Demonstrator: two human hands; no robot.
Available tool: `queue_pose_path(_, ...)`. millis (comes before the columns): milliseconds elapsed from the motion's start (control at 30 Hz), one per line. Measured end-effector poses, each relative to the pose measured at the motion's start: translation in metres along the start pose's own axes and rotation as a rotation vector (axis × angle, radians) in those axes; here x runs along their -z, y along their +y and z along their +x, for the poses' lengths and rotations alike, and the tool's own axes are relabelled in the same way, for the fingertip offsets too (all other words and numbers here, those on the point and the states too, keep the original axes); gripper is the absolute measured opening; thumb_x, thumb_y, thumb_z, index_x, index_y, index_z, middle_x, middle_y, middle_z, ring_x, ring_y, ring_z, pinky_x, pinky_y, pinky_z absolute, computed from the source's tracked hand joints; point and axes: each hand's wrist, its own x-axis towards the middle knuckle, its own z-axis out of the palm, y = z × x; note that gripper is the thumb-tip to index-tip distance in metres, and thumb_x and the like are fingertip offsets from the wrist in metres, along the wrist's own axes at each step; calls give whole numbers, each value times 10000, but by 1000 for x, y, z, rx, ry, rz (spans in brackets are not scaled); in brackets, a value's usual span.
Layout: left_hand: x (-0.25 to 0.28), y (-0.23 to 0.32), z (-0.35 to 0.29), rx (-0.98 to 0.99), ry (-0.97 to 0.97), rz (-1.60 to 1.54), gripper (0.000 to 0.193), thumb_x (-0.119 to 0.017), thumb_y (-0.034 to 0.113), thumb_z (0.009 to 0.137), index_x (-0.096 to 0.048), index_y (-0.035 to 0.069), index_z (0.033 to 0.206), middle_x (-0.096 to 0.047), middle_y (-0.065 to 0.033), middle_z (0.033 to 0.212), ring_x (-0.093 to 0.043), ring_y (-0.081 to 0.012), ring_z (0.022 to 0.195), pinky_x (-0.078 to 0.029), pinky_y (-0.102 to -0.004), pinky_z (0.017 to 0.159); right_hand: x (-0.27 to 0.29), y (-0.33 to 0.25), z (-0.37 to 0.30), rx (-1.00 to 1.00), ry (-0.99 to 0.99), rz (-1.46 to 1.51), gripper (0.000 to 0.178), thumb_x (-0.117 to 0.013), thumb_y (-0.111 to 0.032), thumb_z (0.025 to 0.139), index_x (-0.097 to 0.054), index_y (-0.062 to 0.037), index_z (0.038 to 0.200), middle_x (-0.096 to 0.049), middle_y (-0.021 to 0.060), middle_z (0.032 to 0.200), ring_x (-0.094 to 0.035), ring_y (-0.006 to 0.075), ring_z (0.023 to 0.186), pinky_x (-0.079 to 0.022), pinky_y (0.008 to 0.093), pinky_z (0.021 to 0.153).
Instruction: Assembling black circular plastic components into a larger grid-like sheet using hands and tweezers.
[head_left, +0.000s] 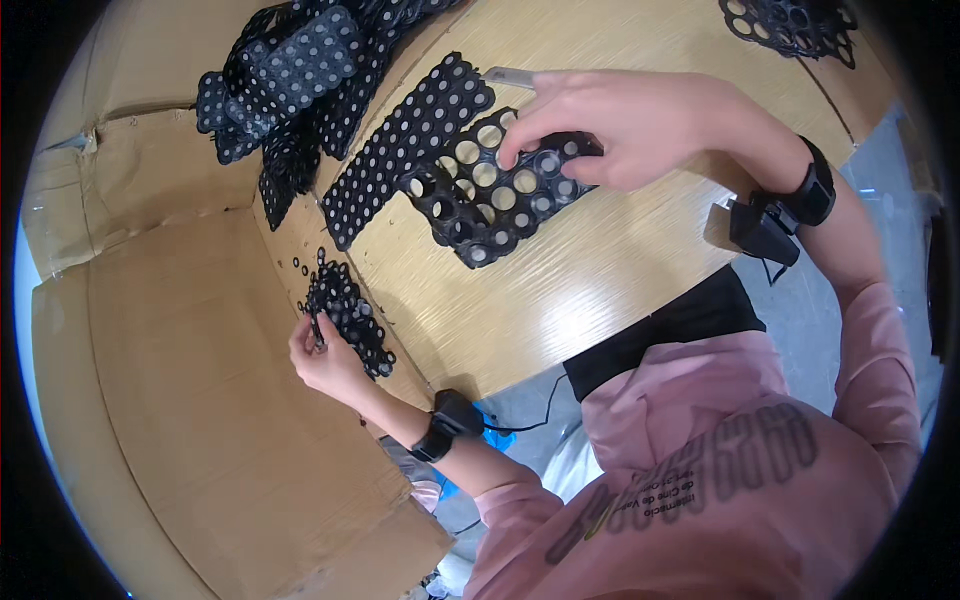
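My right hand (630,125) reaches over a black perforated sheet (478,246) on the table, with a bent index finger and thumb gripping it. Some holes are open, while others along its edge hold pale discs; its left end curls up. A flat grey metal piece (510,77) sticks out beside that hand's knuckles; whether the hand holds it is hidden. At lower left, my left hand (328,365) is closed, fingertips pinched at a pile of small black rings (345,300). What they pinch I cannot make out.
A black strip with pale dots (405,150) lies beside the sheet. Several similar sheets are heaped (300,70) at the far left. An open-holed black piece (795,25) lies far right. Cardboard (210,370) borders the wooden table (540,310) on the left.
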Motion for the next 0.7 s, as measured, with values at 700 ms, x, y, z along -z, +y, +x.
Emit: queue_pose_path(700, -13, 210, -112, -137, -584, -504, 255, -645, -9, 851, -569, -23, 1095, -658, -142, 932, -624, -151, 622, -471, -263, 522, -9, -14, 6, -73, 39, 300, 494, -617, 49, 832, -547, -65, 1307, -630, 113, 1120, -585, 230, 983, -479, 340, 794)
